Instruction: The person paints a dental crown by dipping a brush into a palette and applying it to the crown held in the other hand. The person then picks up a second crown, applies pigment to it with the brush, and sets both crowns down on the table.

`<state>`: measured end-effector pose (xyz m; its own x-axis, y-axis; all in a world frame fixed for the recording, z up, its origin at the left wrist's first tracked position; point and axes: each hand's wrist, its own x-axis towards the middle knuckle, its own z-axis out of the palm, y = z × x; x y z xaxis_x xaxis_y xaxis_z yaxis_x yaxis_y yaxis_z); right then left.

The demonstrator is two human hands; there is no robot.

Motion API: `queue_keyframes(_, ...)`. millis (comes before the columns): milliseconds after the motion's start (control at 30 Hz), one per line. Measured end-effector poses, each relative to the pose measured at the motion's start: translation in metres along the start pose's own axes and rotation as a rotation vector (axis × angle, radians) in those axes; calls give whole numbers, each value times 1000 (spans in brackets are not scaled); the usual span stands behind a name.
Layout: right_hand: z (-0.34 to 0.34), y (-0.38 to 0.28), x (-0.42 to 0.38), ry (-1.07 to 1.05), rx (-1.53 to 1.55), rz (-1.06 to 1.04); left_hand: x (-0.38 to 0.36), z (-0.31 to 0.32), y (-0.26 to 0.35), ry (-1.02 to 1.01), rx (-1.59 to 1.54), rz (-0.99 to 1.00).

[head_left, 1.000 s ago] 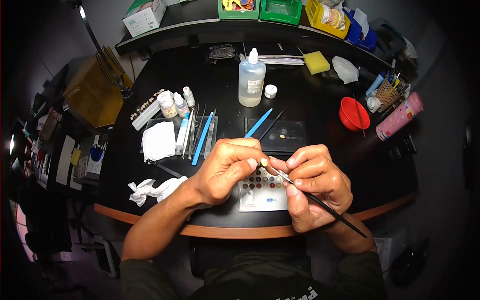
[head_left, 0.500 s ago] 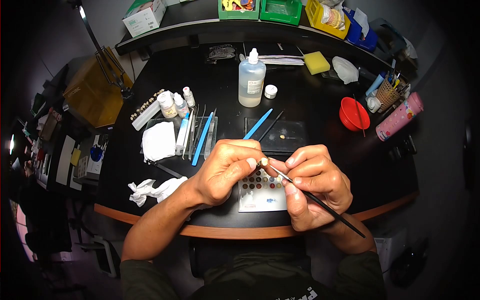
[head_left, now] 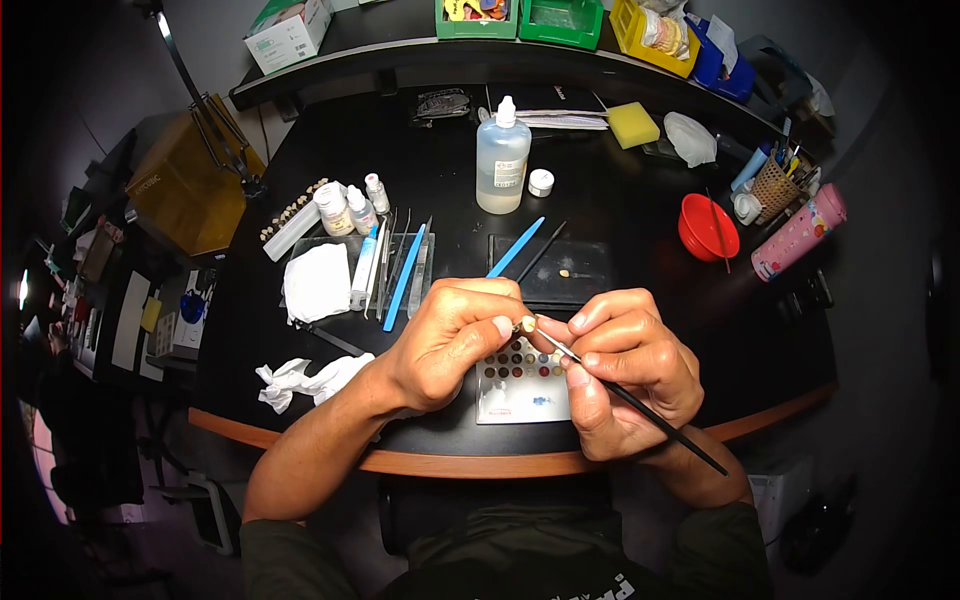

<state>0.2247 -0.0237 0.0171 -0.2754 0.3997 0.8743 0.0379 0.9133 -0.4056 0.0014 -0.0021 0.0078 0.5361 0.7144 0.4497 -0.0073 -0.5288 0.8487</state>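
My left hand (head_left: pixel 455 345) pinches a small cream tooth crown (head_left: pixel 529 324) between thumb and forefinger; whether a holder sits under it is hidden. My right hand (head_left: pixel 640 375) grips a fine brush (head_left: pixel 665 434) with a black handle like a pen. The brush tip points at the crown and looks to touch it or nearly so. Below both hands lies a white palette (head_left: pixel 508 405) with rows of coloured round pans, partly covered by my fingers. Behind them is a dark slab (head_left: pixel 590 290) with a small tooth-coloured piece (head_left: pixel 565 273) on it.
A clear dropper bottle (head_left: pixel 500 170) and small white jar (head_left: pixel 541 183) stand farther back. At left are small bottles (head_left: pixel 334 210), a folded white cloth (head_left: pixel 318 283), blue-handled tools (head_left: pixel 404 280) and crumpled tissue (head_left: pixel 310 383). A red bowl (head_left: pixel 700 225) and pink flask (head_left: pixel 800 235) stand right.
The back end of the brush has swung slightly to the left as my right fingers shifted a little. My left hand and the crown stay almost still.
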Motion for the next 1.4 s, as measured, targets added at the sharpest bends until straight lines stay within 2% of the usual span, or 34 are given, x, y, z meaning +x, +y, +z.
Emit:
queue_keyframes(67, 1, 1, -1, 33, 14, 10, 0, 0, 4, -6, 21, -70)
queue_keyframes(367, 2, 0, -1, 43, 40, 14, -1, 1, 2, 0, 4, -72)
queue_keyframes(467, 0, 0, -1, -12, 25, 6, -1, 1, 3, 4, -1, -84)
queue_keyframes(967, 1, 0, -1, 39, 56, 15, -2, 2, 1, 10, -2, -47)
queue_keyframes(1267, -4, 1, -6, -45, 87, 33, -2, -1, -4, -7, 34, -28)
queue_keyframes(1400, -1, 1, -6, 32, 89, 38, -1, 0, -6, 0, 46, -7)
